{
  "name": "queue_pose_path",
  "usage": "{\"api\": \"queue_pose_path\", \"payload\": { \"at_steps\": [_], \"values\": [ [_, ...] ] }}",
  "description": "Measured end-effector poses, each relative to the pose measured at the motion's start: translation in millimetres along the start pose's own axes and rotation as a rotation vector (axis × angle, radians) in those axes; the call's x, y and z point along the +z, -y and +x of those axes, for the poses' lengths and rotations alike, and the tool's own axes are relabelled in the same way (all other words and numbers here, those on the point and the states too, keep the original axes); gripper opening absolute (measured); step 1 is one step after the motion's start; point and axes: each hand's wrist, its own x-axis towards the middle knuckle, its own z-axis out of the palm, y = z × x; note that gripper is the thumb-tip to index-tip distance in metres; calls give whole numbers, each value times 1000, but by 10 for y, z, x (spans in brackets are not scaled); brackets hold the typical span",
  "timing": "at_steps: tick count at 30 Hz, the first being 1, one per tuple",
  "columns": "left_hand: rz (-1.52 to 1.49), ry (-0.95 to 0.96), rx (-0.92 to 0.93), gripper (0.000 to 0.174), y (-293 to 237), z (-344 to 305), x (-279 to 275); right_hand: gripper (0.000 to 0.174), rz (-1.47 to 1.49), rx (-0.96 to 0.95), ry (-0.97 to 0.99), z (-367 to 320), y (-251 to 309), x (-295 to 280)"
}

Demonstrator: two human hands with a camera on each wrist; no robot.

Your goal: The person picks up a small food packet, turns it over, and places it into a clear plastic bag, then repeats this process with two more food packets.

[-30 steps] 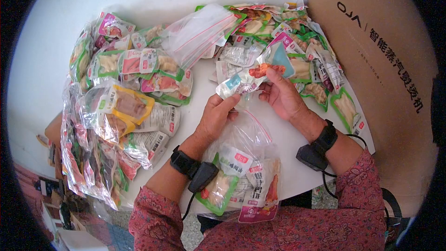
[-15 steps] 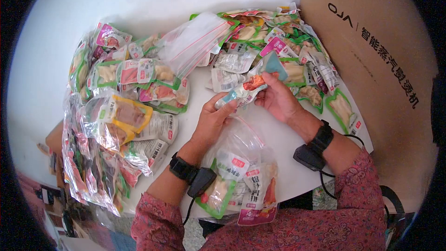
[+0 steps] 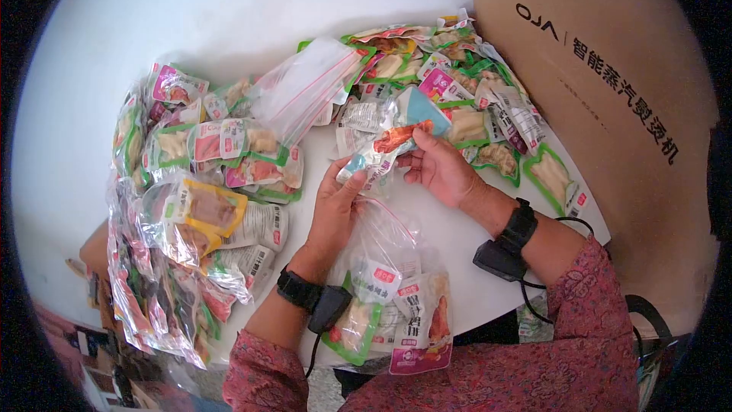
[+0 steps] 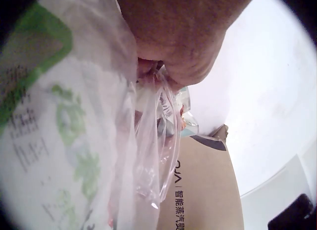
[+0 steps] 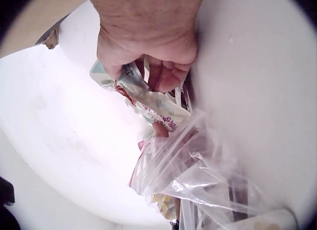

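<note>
Both hands hold a blue-and-white food packet (image 3: pixel 393 140) with a red-brown meat picture, raised above the table. My left hand (image 3: pixel 332 210) has its thumb on the packet's lower left end. From that same hand hangs a clear zip-lock bag (image 3: pixel 385 227) by its mouth, as the left wrist view also shows. Inside the bag are several packets, among them a green-edged one (image 3: pixel 357 328) and a purple-bottomed one (image 3: pixel 422 336). My right hand (image 3: pixel 446 172) pinches the packet's right part, thumb on top; its other fingers are partly hidden underneath.
A heap of packets in clear bags (image 3: pixel 206 214) covers the table's left side. More loose packets (image 3: pixel 465 91) lie at the back right. Flat zip-lock bags (image 3: pixel 305 88) rest at the back middle. A tall cardboard box (image 3: pixel 595 145) stands along the right edge.
The packet has tipped so that more of its printed face shows, and both hands stay on it. The head view has shifted, so the scene sits further left and lower.
</note>
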Motion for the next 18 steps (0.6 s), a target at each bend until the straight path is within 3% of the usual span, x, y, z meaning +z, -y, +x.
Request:
{"api": "queue_pose_path", "payload": {
  "at_steps": [8,10,12,13,16,18],
  "values": [
    [2,23,-57,27,-3,-25,25,32,-69,-66,44,-7,-9,13],
    [325,282,-59,23,-37,-41,13,31,-61,-96,61,-22,-19,35],
    [353,324,-66,24,-86,-141,113,32,-78,-65,102,-51,-35,80],
    [379,364,-76,26,-129,-195,163,32,-245,-12,60,-51,-23,61],
    [499,285,-198,30,-209,-219,120,32,-427,-91,115,-112,-55,128],
    [451,231,-178,31,-215,-243,181,32,-473,-52,103,-135,2,112]
  ]
}}
